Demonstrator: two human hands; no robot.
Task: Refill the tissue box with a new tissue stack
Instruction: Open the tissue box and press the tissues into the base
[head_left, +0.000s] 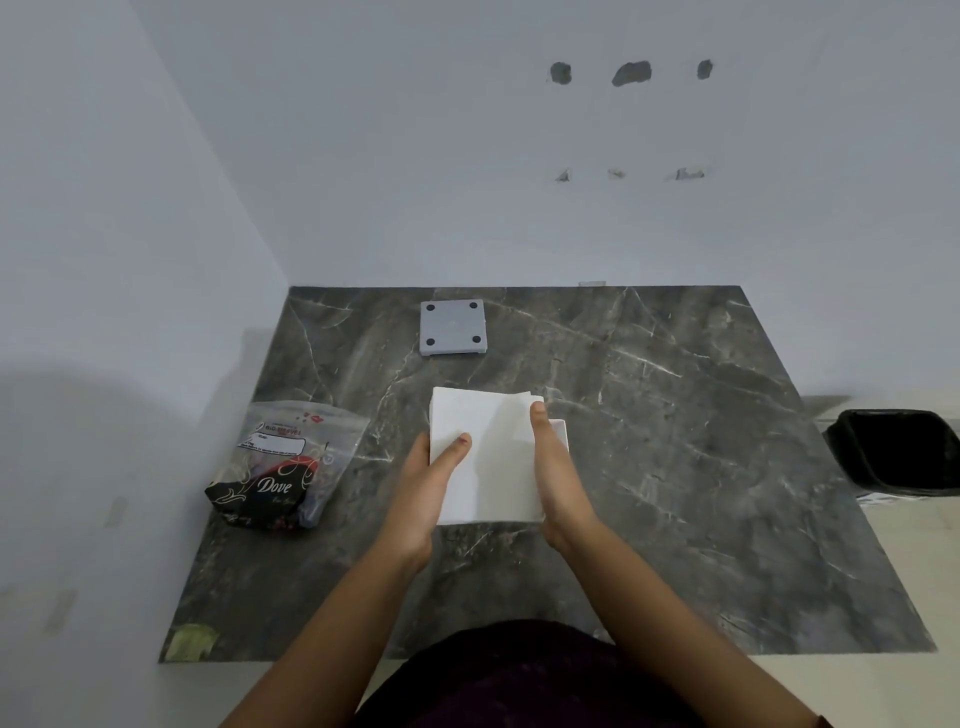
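Between our two palms sits the white tissue stack (491, 462), our left hand (423, 491) and right hand (558, 475) pressed flat against its sides on the marble slab (675, 441); left lies a plastic packet (283, 467), beyond it a grey square lid (453, 327).

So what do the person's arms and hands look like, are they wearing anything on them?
Both arms are bare from the bottom of the picture up to the wrists: no sleeves show, and no gloves, watch, bracelets or rings can be seen. The left hand has what looks like dark polish on the thumbnail. The right hand shows no markings. Dark maroon clothing shows low down between the arms.
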